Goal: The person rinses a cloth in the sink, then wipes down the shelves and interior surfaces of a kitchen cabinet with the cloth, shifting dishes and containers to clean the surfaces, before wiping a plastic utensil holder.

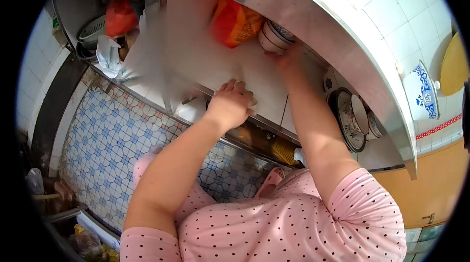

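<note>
My left hand (232, 104) is closed over a pale cloth (252, 107), pressed on the white tiled shelf (264, 83) near its front edge. Further back, my right hand (285, 60) reaches to a stack of white bowls (274, 38) and touches the lower side of the stack; its fingers are partly blurred, and whether they grip a bowl is unclear. Beside the bowls lies a red and orange bag (236, 22).
Enamel basins and bowls (350, 117) stand at the right end of the shelf. A metal counter edge (338, 32) overhangs it. On the left are a red bag (121, 17), a white plastic bag (108, 56) and a grey basket (93, 31). Patterned tiles (112, 130) cover the floor.
</note>
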Demonstrator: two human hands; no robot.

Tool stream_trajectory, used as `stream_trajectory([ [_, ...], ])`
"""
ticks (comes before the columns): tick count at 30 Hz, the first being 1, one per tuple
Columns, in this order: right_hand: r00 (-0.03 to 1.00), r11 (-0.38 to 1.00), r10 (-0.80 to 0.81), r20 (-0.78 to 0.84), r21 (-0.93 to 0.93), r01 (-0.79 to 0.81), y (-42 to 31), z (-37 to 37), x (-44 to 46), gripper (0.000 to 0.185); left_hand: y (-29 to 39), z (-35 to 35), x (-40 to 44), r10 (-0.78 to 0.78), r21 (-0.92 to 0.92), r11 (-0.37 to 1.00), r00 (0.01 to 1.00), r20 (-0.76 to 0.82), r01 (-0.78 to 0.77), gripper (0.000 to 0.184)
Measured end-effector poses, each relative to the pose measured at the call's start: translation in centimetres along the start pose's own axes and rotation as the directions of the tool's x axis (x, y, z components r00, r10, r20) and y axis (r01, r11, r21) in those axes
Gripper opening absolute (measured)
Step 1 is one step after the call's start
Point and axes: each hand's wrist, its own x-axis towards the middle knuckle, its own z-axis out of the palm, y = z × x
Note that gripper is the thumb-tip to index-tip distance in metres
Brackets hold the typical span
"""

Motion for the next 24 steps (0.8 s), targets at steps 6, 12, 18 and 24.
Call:
stream_trajectory([
  [6, 0.998, 0.997, 0.029, 0.055, 0.069, -0.033, -0.1, 1.6, -1.3, 0.081, -0.3, -0.3, 0.7, -0.004, -0.075, 0.997, 1.0, 0.005, 0.004, 0.042],
  [12, 0.904, 0.978, -0.159, 0.397, -0.063, 0.2, 1.4, -0.5, 0.5, 0.079, -0.6, -0.6, 1.0, 0.001, -0.085, 0.996, 1.0, 0.021, 0.0, 0.04],
  [18, 0.994, 0.996, 0.008, 0.109, 0.09, -0.018, 1.1, -0.4, 0.1, 0.075, -0.9, -0.4, 2.2, -0.01, -0.028, 1.0, 0.997, 0.074, 0.013, 0.033],
  [24, 0.974, 0.998, 0.063, 0.217, -0.019, -0.06, -1.1, -1.5, 3.3, 0.074, -1.2, -1.7, 2.7, -0.136, -0.09, 0.988, 0.987, -0.081, 0.129, 0.036],
])
